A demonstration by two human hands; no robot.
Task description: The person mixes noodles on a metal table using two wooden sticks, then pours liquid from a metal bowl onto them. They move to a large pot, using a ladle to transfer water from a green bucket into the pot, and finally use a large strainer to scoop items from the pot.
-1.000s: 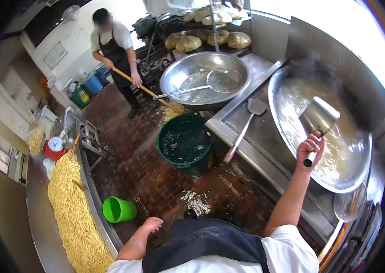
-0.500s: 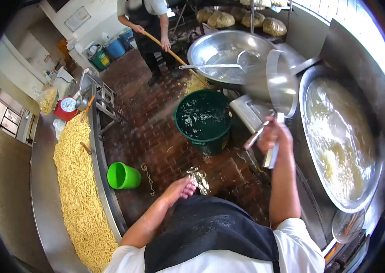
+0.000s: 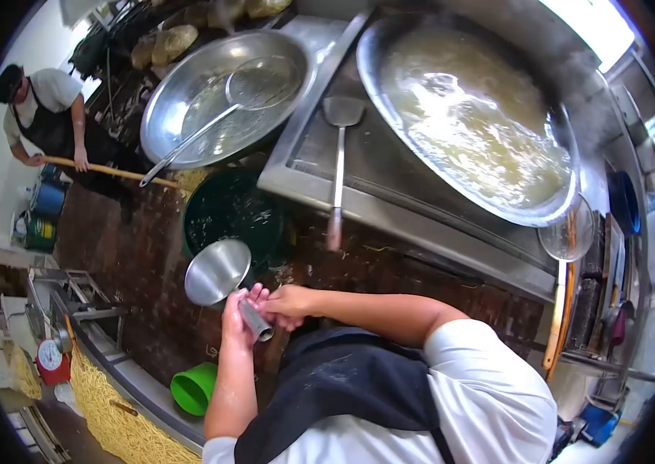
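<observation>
My left hand point(image 3: 239, 315) is closed around the tubular handle of a large metal ladle point(image 3: 218, 272). The ladle's round bowl points away from me, at the near side of a dark green tub point(image 3: 228, 213) that holds liquid. Close against the left fingers and the handle is my right hand point(image 3: 287, 305), its fingers curled; whether it grips anything is hidden. A metal spatula point(image 3: 340, 147) lies on the steel stove top, its wooden grip jutting over the front edge.
A big pan point(image 3: 389, 116) of bubbling liquid stands at the upper right. A wide metal basin point(image 3: 161, 124) holds a long-handled strainer point(image 3: 266, 83). Noodles point(image 3: 119, 417) cover the table at lower left, near a green bucket point(image 3: 194, 388). A co-worker point(image 3: 53, 116) grips a wooden pole.
The ladle has come down from beside the basin to in front of me. It has passed from my right hand to my left, and both hands are now together. My view has turned right.
</observation>
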